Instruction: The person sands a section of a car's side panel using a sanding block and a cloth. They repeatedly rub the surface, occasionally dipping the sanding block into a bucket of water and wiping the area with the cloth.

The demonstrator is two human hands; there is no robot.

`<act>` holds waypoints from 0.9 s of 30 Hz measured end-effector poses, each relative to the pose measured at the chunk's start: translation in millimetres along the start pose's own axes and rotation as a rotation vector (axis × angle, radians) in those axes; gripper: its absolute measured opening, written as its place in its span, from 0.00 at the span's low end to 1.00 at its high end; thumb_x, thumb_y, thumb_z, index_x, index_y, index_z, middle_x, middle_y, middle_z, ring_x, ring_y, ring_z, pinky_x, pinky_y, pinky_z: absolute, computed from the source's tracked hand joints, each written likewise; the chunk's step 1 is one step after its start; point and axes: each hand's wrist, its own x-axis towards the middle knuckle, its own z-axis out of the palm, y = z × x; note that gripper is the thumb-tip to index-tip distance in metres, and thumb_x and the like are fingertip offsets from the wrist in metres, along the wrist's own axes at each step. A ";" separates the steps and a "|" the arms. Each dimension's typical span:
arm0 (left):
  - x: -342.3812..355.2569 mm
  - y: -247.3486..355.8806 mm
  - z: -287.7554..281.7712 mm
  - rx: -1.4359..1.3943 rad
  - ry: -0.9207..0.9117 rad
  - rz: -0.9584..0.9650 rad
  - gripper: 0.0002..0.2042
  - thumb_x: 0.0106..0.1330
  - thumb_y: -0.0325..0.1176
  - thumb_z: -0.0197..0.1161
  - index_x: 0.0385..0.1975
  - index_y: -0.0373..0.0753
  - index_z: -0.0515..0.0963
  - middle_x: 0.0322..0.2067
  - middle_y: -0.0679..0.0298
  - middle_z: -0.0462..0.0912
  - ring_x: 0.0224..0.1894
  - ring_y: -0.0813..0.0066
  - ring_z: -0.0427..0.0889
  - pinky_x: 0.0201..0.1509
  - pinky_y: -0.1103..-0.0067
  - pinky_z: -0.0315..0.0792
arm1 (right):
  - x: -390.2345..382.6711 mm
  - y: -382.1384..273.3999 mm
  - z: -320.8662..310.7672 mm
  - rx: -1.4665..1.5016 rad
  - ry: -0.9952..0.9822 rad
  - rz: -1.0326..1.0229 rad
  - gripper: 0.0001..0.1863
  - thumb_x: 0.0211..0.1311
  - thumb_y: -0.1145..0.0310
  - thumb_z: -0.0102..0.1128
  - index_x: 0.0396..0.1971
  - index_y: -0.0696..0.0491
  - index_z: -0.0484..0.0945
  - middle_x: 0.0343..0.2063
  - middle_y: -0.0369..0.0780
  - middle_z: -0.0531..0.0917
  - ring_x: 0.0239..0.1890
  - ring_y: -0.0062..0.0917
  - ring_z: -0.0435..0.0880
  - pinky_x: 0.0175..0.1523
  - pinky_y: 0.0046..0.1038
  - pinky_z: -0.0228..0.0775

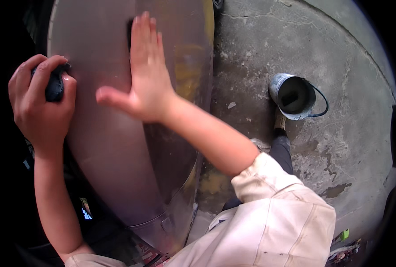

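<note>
A large curved car body panel (113,155), greyish and wet-looking with yellowish patches along its right side, lies under my hands. At its left edge my left hand (42,98) is closed around a dark, wet-looking sponge or wadded cloth (55,84), whose exact kind I cannot make out. My right hand (149,84) is laid out flat toward the far part of the panel, fingers straight and together, thumb stretched to the left. A narrow black edge (130,33) shows beside those fingers; whatever it belongs to is mostly hidden under them.
On the concrete floor (349,124) to the right stands a grey bucket (275,86) with a dark handle, holding murky liquid and a dark block (290,98). Wet patches mark the floor around it. A small green object (344,234) and clutter lie at the lower right.
</note>
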 end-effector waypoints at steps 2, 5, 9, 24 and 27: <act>7.4 3.2 6.5 -0.020 0.073 0.002 0.11 0.52 0.27 0.69 0.35 0.47 0.86 0.41 0.69 0.83 0.50 0.66 0.81 0.58 0.72 0.76 | -74.0 -29.6 -6.4 0.040 -0.076 0.042 0.75 0.49 0.24 0.65 0.79 0.59 0.32 0.78 0.59 0.35 0.81 0.55 0.30 0.79 0.59 0.24; 8.3 4.9 7.1 -0.032 0.075 -0.005 0.12 0.51 0.26 0.69 0.36 0.48 0.86 0.40 0.69 0.83 0.50 0.66 0.81 0.57 0.72 0.77 | -89.2 -23.2 -6.6 0.030 -0.099 -0.028 0.73 0.51 0.24 0.63 0.79 0.58 0.34 0.79 0.58 0.36 0.82 0.53 0.31 0.79 0.57 0.24; 11.8 3.9 6.4 0.000 0.078 0.009 0.12 0.51 0.26 0.69 0.36 0.48 0.86 0.40 0.69 0.83 0.50 0.66 0.81 0.57 0.72 0.77 | 18.9 20.7 -19.1 -0.066 0.006 -0.104 0.70 0.54 0.29 0.64 0.79 0.60 0.35 0.79 0.58 0.37 0.81 0.53 0.32 0.80 0.56 0.26; 6.6 -1.5 0.3 0.037 0.057 0.014 0.11 0.52 0.28 0.69 0.36 0.48 0.86 0.41 0.69 0.84 0.50 0.66 0.82 0.56 0.72 0.78 | -12.6 1.8 -3.0 -0.036 0.003 -0.042 0.76 0.46 0.28 0.70 0.78 0.62 0.34 0.78 0.61 0.35 0.81 0.58 0.31 0.79 0.59 0.26; 5.6 2.2 8.7 -0.007 0.075 0.004 0.11 0.53 0.28 0.69 0.36 0.48 0.86 0.40 0.69 0.83 0.50 0.66 0.82 0.56 0.72 0.78 | -103.5 -36.6 -16.1 0.080 -0.176 0.006 0.77 0.46 0.26 0.70 0.79 0.60 0.32 0.78 0.61 0.35 0.81 0.55 0.30 0.78 0.59 0.24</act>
